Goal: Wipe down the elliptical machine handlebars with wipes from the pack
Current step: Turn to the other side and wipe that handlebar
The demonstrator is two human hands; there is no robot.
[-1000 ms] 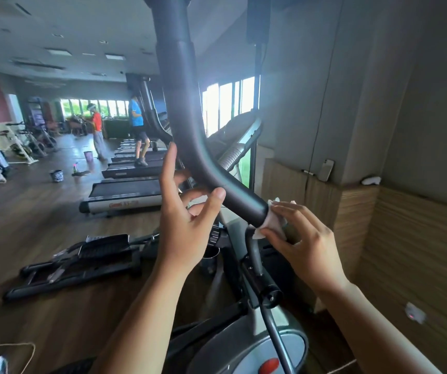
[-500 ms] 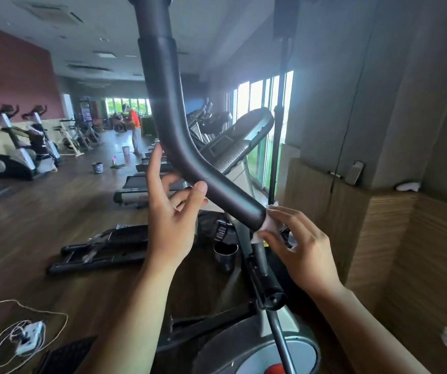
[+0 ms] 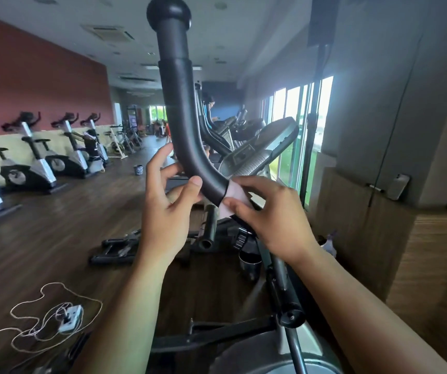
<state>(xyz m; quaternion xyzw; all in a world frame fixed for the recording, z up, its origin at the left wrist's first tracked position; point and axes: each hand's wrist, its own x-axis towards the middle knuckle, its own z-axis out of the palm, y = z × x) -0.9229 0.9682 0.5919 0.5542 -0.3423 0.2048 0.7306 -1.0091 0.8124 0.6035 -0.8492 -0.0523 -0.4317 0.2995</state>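
A black padded handlebar of the elliptical machine rises from the middle of the view and ends in a round knob at the top. My left hand holds its lower bend, thumb on the near side and fingers behind. My right hand pinches a white wipe around the bar just below the end of the black padding. The wipes pack is not in view.
The elliptical's console and grey flywheel housing stand ahead and below. Exercise bikes line the red wall at left. A power strip with a tangled cord lies on the wooden floor. A phone rests on the right ledge.
The view has lifted and swung left, so the handlebar's top knob now shows. Both hands stay on the bar at the same spots, the right one still on the wipe.
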